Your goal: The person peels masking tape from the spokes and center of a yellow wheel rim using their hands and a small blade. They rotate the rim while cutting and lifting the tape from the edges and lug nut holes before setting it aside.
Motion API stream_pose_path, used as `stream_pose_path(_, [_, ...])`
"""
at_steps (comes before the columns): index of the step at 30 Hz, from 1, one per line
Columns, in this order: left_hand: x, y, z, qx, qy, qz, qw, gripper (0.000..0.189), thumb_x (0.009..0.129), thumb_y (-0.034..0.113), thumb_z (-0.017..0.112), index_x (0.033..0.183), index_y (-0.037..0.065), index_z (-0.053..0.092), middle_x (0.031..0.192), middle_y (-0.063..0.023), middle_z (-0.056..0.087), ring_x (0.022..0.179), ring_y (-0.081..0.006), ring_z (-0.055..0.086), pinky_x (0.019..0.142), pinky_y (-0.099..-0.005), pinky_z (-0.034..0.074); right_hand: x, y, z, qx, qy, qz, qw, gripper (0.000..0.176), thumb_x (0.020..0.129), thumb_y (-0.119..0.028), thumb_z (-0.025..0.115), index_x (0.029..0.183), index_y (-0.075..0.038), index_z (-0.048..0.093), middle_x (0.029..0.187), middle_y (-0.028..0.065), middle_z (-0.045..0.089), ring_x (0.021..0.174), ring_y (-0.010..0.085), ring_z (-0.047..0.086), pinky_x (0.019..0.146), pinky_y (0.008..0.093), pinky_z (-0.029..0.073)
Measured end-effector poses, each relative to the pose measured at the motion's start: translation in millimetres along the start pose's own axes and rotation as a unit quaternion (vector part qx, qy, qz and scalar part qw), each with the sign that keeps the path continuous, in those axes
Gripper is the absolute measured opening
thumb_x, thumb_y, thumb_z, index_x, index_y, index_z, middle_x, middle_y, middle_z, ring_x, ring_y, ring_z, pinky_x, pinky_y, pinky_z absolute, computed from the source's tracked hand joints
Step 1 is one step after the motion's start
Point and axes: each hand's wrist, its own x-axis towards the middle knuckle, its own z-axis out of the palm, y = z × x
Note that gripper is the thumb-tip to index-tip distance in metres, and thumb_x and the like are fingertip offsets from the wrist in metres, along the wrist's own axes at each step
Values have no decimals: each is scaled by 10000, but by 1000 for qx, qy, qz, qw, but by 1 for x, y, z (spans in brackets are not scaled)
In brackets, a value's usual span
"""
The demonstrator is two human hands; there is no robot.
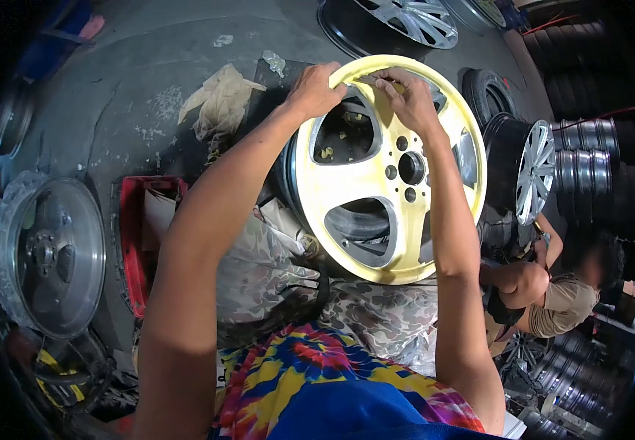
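A pale yellow alloy wheel leans in front of my lap, its spoked face towards me. My left hand is closed on the wheel's outer lip at the upper left, thumb on the near side. Beside it, my right hand is against the top of the wheel, fingers bent and pinched together near the inner edge of the lip. Whatever is between those fingertips, if anything, is too small or hidden to make out. Small yellowish bits show on the floor through a spoke opening.
A crumpled beige cloth lies on the floor. To the left are a red bin and a plastic-wrapped wheel. Another wheel lies at the top. At right, a person crouches near a silver wheel and stacked rims.
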Motion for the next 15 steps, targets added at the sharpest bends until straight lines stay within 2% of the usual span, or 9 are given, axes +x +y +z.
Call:
stream_pose_path(1, [0, -1, 0, 0, -7, -5, 1000, 309, 891, 227, 722, 1122, 23, 702, 1026, -240, 744, 1031, -443, 702, 909, -491, 539, 7, 3, 1, 2, 0, -2, 1000, 239, 998, -200, 726, 1161, -26, 750, 1006, 155, 771, 912, 277, 730, 843, 372, 557])
stream_pose_path(4, [1, -5, 3, 6, -11, -5, 1000, 313, 896, 233, 740, 1129, 28, 703, 1039, -238, 743, 1033, -436, 703, 914, -487, 540, 24, 15, 0, 57, -67, -36, 995, 234, 1008, -163, 719, 1204, -38, 748, 1026, 89, 768, 918, 165, 665, 880, 322, 533])
stream_pose_path(5, [1, -4, 3, 10, -5, 1, 1000, 319, 898, 239, 752, 1136, 31, 704, 1051, -236, 744, 1039, -432, 704, 918, -484, 541, 28, 17, -1, 58, -65, -35, 996, 234, 1008, -163, 719, 1204, -38, 748, 1026, 89, 768, 918, 165, 665, 880, 322, 533])
stream_pose_path(7, [1, -1, 2, 2, -12, -14, 1000, 332, 896, 242, 766, 1144, 30, 706, 1060, -237, 745, 1044, -430, 706, 922, -483, 542, 35, 19, -5, 102, -124, -38, 986, 216, 1004, -133, 723, 1196, -41, 756, 1042, 74, 776, 936, 150, 667, 888, 312, 533])
stream_pose_path(9, [1, 2, 0, -7, -17, -31, 999, 345, 894, 245, 780, 1153, 29, 707, 1069, -238, 746, 1049, -428, 707, 925, -482, 544, 41, 16, -6, 76, -134, -24, 988, 214, 995, -121, 733, 1192, -45, 766, 1029, 70, 780, 933, 137, 664, 876, 306, 535])
stream_pose_path(11, [1, 4, -2, 26, -33, -27, 999, 418, 875, 255, 806, 1213, 37, 692, 1087, -245, 747, 1066, -431, 708, 934, -486, 545, 45, 14, -6, 84, -133, -47, 986, 200, 938, -166, 792, 1109, -62, 801, 938, 94, 787, 821, 187, 667, 802, 349, 541])
stream_pose_path(15, [1, 6, -3, 37, -43, -37, 998, 482, 864, 257, 814, 1271, 48, 664, 1110, -255, 742, 1083, -430, 705, 948, -493, 542, 50, 12, -8, 64, -143, -65, 986, 186, 940, -157, 789, 1099, -61, 804, 902, 78, 782, 800, 163, 654, 777, 342, 534])
